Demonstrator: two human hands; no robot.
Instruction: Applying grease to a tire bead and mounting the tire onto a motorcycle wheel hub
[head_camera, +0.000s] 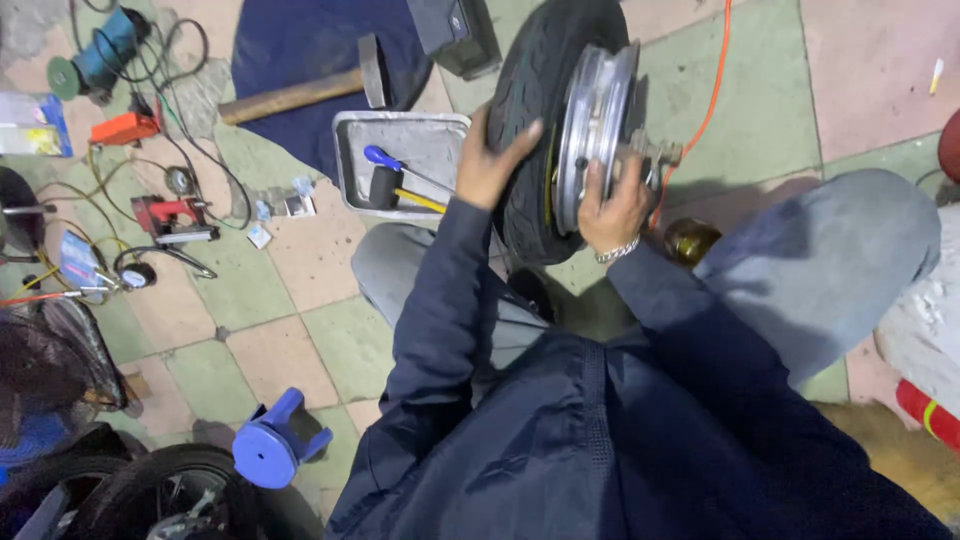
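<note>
1. Left hand (492, 158) pressed flat on the black tyre (530, 110), fingers spread and curled over the tread, gripping it
2. Right hand (612, 205) wrapped around the silver wheel rim (592, 120), fingers closed on its edge near the metal hub (655, 152)
3. Wheel standing upright on edge between the knees, over the tiled floor (300, 280)
4. Just left of the tyre, a grey metal tray (420, 135) holding a blue-handled tool (385, 158) and a black mallet with a yellow shaft (395, 190)
5. Further off, a wooden-handled hammer (300, 92) lying on a dark blue cloth (290, 40)
6. Orange cable (712, 95) trailing across the floor behind the wheel; blue plastic stand (278, 440) near the lower left
</note>
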